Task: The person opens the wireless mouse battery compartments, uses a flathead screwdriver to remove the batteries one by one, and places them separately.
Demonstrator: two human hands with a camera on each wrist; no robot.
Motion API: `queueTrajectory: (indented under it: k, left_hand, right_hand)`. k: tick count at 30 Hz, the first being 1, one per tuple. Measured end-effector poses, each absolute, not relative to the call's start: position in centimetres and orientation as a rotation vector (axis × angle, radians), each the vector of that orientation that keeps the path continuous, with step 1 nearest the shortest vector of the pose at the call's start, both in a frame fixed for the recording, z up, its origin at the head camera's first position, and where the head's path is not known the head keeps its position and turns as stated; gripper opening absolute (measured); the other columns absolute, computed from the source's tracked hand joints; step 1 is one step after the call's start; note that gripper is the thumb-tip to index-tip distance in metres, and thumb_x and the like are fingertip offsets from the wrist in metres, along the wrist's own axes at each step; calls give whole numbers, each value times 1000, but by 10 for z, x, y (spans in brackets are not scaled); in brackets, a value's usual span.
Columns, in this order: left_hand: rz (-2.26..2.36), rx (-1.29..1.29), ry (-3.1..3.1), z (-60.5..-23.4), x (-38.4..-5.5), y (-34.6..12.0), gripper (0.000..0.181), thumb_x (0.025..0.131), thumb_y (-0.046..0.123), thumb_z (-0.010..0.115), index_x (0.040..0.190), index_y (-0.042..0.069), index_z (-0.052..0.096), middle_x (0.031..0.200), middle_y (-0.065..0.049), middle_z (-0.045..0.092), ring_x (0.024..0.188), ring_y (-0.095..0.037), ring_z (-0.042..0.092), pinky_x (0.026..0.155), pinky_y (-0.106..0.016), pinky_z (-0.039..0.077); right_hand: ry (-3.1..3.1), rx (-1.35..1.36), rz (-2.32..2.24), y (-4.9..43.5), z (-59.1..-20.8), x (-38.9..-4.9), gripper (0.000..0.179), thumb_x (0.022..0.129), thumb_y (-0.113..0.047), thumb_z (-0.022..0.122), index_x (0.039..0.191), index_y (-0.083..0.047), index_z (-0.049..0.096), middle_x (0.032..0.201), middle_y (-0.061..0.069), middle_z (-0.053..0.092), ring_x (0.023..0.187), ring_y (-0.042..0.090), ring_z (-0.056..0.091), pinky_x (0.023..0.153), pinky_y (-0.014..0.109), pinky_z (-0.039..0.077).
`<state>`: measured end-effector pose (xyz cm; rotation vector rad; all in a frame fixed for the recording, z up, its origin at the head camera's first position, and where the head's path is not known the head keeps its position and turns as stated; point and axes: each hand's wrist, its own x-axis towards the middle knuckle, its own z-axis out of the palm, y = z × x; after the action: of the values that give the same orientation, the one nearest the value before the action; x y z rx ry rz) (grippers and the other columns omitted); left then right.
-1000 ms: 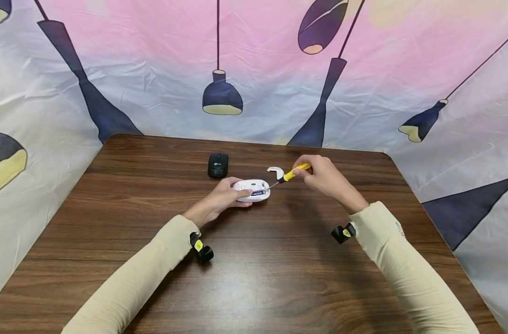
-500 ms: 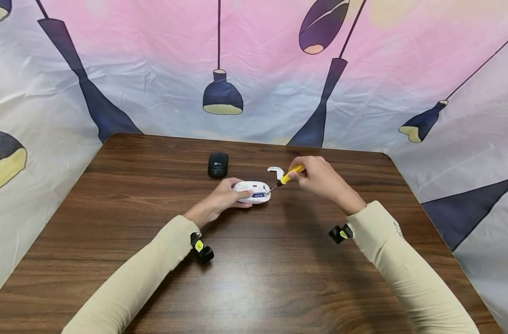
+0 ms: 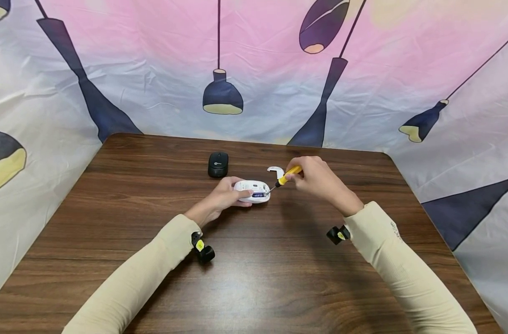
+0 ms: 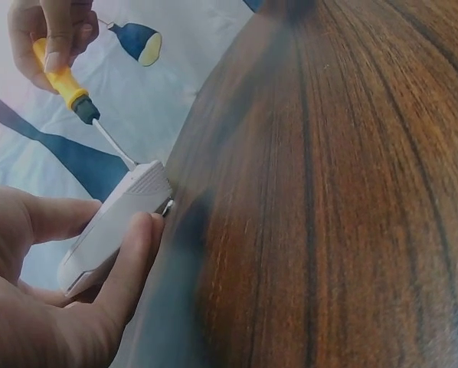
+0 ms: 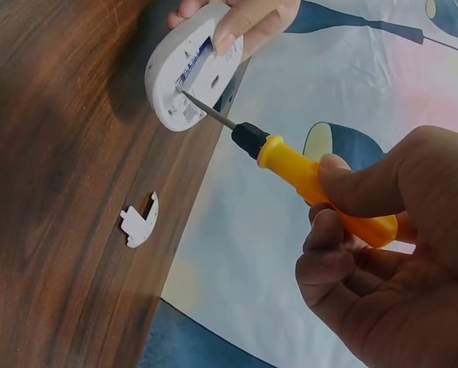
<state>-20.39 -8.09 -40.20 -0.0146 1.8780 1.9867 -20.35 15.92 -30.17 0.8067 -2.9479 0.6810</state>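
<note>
A white computer mouse [image 3: 246, 186], underside up, is gripped by my left hand [image 3: 223, 195], its thumb lying over the open battery bay. In that bay sits a dark blue battery [image 5: 195, 64]. My right hand [image 3: 316, 178] holds a screwdriver [image 5: 294, 167] by its yellow handle, thumb and fingers around it. The metal shaft slants down from a black collar, and its tip is at the end of the bay, by the battery's end. In the left wrist view the mouse [image 4: 114, 222] is seen from its side, pinched between thumb and fingers.
A white curved battery cover [image 5: 139, 222] lies on the wooden table [image 3: 245, 260] just beyond the screwdriver. To the left, behind my left hand, rests a black mouse [image 3: 218, 164]. A printed cloth [image 3: 162, 88] hangs behind the table's far edge.
My right hand has moved slightly left, and the screwdriver has become a little steeper, with its tip staying at the battery bay. My left hand and the white mouse have barely moved.
</note>
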Motion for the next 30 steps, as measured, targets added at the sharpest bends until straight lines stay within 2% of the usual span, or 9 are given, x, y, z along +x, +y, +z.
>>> queueTrajectory:
  k: [6,12,19,26,30]
  left_hand:
    - [1985,-30,1890,-401,-203,-79,47,97,-9,59,139,-17,40,124,-28,54,85,-18,66,80,-29,63]
    - [1994,-47,1872,-400,-204,-80,51,97,-8,60,142,-16,37,127,-29,53,86,-19,67,80,-30,63]
    - [2004,-41,1858,-400,-205,-81,52,97,-7,60,142,-17,37,125,-29,54,84,-18,68,80,-29,63]
    - [2017,-27,1843,-400,-206,-81,52,96,-8,61,142,-17,37,123,-28,54,84,-18,68,80,-30,63]
    - [2010,-32,1844,-398,-206,-83,53,96,-7,61,142,-16,37,125,-29,54,86,-19,68,80,-30,63]
  right_hand:
    - [-2918,828,660,157,-303,-201,5,92,-7,73,96,-4,75,89,6,72,69,19,55,61,32,46]
    - [-2912,811,625,161,-303,-202,4,92,-10,75,95,-8,76,89,5,72,69,20,56,58,33,45]
    - [-2905,801,477,168,-301,-204,8,89,-11,79,96,-7,79,94,8,67,88,25,59,71,41,53]
    - [-2918,785,330,175,-302,-206,10,86,-12,82,95,-7,81,84,8,63,77,26,52,66,38,46]
    - [-2974,762,331,180,-303,-208,11,86,-14,83,94,-6,81,83,6,61,73,24,55,64,39,49]
